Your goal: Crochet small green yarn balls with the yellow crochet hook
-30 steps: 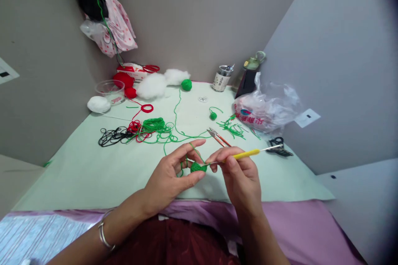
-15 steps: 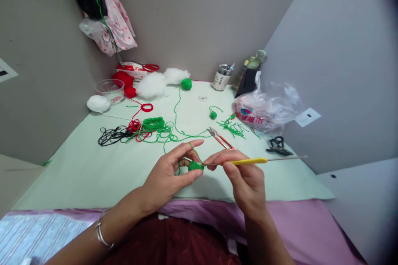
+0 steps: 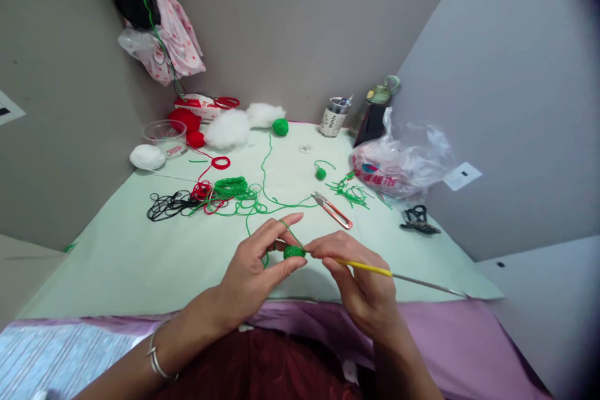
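Observation:
Between the thumb and fingers of my left hand (image 3: 255, 259) is a small green crochet piece (image 3: 294, 252). Green yarn (image 3: 291, 233) runs over my raised left index finger down to the piece. My right hand (image 3: 363, 281) is closed around a crochet hook (image 3: 365, 267) with a yellow grip; its metal shaft sticks out to the right. The hook's working tip is at the right edge of the piece, mostly hidden by my right fingertips. Just beyond my hands lie orange-handled thread snips (image 3: 332, 210).
Tangled green yarn (image 3: 232, 194) and black yarn (image 3: 171, 205) lie on the left. Behind are white stuffing (image 3: 229, 128), a green yarn ball (image 3: 280, 127) and a clear tub (image 3: 165, 137). To the right are a plastic bag (image 3: 398, 162), a black claw clip (image 3: 419, 220) and green yarn scraps (image 3: 349, 190).
My right hand has turned the hook, so its rear end now points down to the right instead of nearly level. My left hand still holds the crochet piece in about the same place.

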The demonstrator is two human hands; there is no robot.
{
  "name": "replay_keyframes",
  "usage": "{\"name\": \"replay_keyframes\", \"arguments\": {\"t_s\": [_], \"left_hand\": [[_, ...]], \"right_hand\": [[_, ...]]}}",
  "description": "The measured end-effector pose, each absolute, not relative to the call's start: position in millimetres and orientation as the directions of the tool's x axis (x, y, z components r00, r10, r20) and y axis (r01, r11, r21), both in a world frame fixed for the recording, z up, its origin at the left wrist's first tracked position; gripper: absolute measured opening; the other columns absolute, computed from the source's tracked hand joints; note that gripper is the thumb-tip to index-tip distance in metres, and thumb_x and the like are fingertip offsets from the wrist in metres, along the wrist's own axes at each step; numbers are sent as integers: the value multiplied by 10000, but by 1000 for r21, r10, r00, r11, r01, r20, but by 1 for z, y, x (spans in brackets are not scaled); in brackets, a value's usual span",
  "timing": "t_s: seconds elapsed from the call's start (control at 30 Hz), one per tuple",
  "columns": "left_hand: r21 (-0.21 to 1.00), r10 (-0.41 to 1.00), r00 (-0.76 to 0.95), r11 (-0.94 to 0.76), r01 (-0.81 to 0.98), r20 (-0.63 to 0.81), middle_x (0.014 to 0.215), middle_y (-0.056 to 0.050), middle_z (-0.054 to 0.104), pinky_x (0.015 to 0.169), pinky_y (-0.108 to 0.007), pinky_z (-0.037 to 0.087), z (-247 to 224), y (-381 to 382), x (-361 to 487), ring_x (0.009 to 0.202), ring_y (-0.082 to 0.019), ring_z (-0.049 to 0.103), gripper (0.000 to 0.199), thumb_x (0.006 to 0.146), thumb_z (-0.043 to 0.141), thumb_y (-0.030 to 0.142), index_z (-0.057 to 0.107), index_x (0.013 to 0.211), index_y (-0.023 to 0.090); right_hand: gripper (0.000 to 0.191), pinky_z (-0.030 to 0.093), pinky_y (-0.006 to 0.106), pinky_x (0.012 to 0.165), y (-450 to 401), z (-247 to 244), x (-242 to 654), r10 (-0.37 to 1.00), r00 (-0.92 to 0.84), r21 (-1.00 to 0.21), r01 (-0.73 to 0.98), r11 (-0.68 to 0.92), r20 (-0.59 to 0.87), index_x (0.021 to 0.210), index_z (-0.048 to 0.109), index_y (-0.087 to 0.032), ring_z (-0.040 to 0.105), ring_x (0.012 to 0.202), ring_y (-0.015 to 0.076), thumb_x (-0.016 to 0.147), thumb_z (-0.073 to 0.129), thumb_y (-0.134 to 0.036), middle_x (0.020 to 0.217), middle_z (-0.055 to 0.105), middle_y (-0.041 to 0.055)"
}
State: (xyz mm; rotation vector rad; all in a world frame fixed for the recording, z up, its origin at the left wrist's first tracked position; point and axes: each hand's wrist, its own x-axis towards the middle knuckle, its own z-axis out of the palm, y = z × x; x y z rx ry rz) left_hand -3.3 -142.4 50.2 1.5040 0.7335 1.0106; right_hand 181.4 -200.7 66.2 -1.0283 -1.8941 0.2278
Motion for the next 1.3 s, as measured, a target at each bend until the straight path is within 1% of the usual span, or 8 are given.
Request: {"name": "replay_keyframes", "arguments": {"t_s": [0.2,0.43,0.53,0.63,0.77,0.93,1.07,1.3], "left_hand": [[984,897,409,-133,-118,170,962,-47,670,831,-311,537,54,-145,-1,874,-184,605,480,868,812,340,726,1332,251],[955,869,481,31,-295,121,957,-13,710,853,-284,501,58,-149,3,877,-151,630,532,874,823,327,675,1383,279],[952,887,458,96,-289,49,875,9,678,860,-279,487,56,-148,5,868,-149,618,550,840,857,332,690,1358,257],[945,917,399,120,-305,12,891,21,648,848,-250,464,55,-150,8,863,-129,583,533,820,879,327,714,1323,264],[832,857,503,356,-425,-109,910,23,609,791,-220,433,56,-154,10,815,-99,534,524,834,867,352,721,1333,281],[683,740,653,561,-468,-160,930,-14,637,770,-219,416,57,-148,6,818,-103,541,652,766,912,428,718,1349,211],[794,791,598,443,-417,-127,921,11,627,786,-231,416,57,-138,-1,820,-100,539,734,720,954,310,677,1397,246],[961,787,617,159,-227,16,927,14,618,867,-318,432,57,-129,-11,881,-142,557,759,759,908,231,616,1459,271]], "right_hand": [[261,609,348,746,-203,54,176,624,-196,-383,640,666,756,1180,657,-223,730,927,215,991,552,-78,1068,778,114],[278,616,366,776,-205,50,175,678,42,-631,412,657,734,1169,684,-258,741,926,204,1018,518,-94,1017,787,61],[271,621,341,765,-204,48,172,608,-18,-488,579,653,793,1176,689,-238,738,934,199,1003,545,-86,1040,766,78],[278,625,326,774,-202,41,168,465,-137,-190,785,589,875,1164,728,-197,719,924,202,956,615,-51,1009,727,96],[387,629,308,747,-201,31,164,345,-241,-22,791,611,907,1225,746,-202,713,881,195,899,684,-3,952,706,67],[440,623,302,714,-198,34,164,491,27,-411,589,696,871,1272,737,-282,744,905,185,947,620,-10,1030,755,51],[326,612,331,771,-200,45,170,675,116,-664,361,655,729,1167,769,-282,746,896,191,978,606,-72,983,786,40],[179,576,291,666,-202,50,176,857,232,-874,-56,483,460,987,806,-244,695,710,148,1002,631,-207,829,748,26]]}}
